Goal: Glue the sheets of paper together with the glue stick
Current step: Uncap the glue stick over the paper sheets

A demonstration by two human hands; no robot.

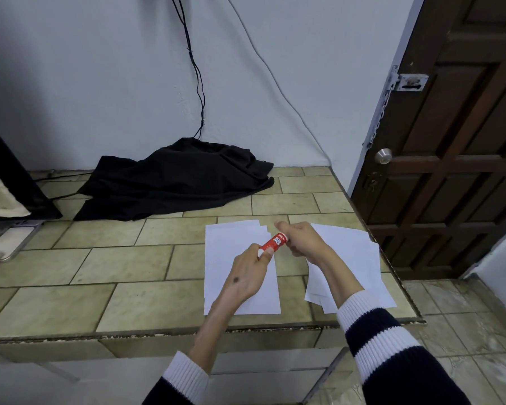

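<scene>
A red glue stick (275, 240) with white lettering is held level above the table between both hands. My left hand (247, 273) pinches its lower left end with thumb and fingers. My right hand (300, 239) is closed around its upper right end, hiding the cap or tip. Below the hands lie white sheets of paper (225, 258) in a small overlapping stack on the tiled table. A second, fanned pile of white sheets (360, 258) lies to the right, near the table's right edge, partly under my right forearm.
The tiled table (114, 258) ends in a front edge near me and a right edge by a brown door (450, 141). A heap of black cloth (176, 179) lies at the back by the wall, with cables above. A dark object (12, 182) stands at the far left.
</scene>
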